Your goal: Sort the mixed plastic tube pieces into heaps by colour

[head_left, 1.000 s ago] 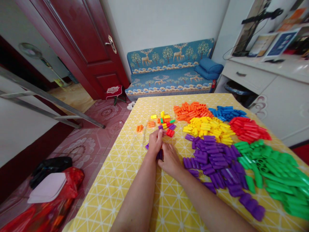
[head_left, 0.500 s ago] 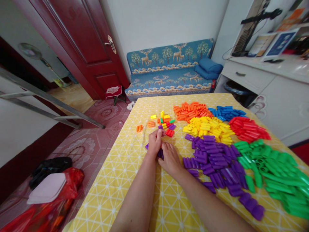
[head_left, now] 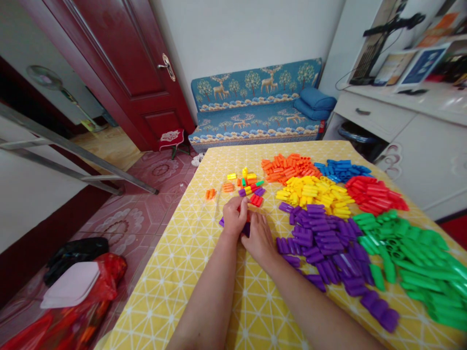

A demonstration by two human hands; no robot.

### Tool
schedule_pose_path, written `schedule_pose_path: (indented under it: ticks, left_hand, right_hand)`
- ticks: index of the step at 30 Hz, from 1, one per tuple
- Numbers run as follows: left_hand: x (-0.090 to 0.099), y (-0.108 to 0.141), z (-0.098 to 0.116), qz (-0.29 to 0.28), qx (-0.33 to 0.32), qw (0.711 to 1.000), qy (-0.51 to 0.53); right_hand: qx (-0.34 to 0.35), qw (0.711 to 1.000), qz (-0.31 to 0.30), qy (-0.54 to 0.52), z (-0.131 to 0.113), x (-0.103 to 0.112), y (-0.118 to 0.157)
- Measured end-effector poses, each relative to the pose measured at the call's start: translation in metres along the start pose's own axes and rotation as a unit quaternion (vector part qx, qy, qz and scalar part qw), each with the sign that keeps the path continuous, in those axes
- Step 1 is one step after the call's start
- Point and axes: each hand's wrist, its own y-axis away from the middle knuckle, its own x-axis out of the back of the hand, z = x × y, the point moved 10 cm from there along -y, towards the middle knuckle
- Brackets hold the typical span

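Note:
My left hand [head_left: 234, 217] and my right hand [head_left: 260, 237] are close together over the tablecloth, fingers curled inward. Between them is a purple plastic building block [head_left: 247, 229], mostly covered by the fingers. A bit of red-orange shows above it, too hidden to make out. Another purple end [head_left: 221, 221] pokes out left of my left hand; whether it joins the same block is hidden. Just beyond the fingers lie red blocks [head_left: 256, 200] and a joined multicoloured strip [head_left: 251, 188]. Orange blocks [head_left: 210, 194] and a yellow block [head_left: 232, 176] lie farther off.
Heaps of purple [head_left: 321, 233], yellow [head_left: 314, 192], orange [head_left: 290, 167], blue [head_left: 341, 170], red [head_left: 375, 194] and green blocks [head_left: 419, 257] cover the table's right side. Beyond the yellow tablecloth [head_left: 175, 287] stands a blue sofa [head_left: 255, 112]. A metal ladder [head_left: 73, 150] stands left.
Both hands have shifted slightly, the right one a little forward. More red-orange shows between the fingers now. The heaps have stayed in place.

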Motion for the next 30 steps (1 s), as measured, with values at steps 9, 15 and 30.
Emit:
schedule_pose_path:
  ticks: [9, 15, 30]
  left_hand:
    - [0.030, -0.003, -0.032, 0.128, 0.136, 0.980, 0.071]
    - [0.017, -0.003, -0.077, 0.184, 0.251, 0.785, 0.536]
    - [0.031, 0.016, -0.102, 0.292, 0.306, 0.793, 0.439]
  right_hand:
    - [-0.011, 1.000, 0.006, 0.006, 0.005, 0.000, -0.001]
    - [-0.003, 1.000, 0.004, 0.007, 0.002, 0.001, 0.001]
    - [0.100, 0.993, -0.039, 0.040, -0.019, -0.003, 0.008]
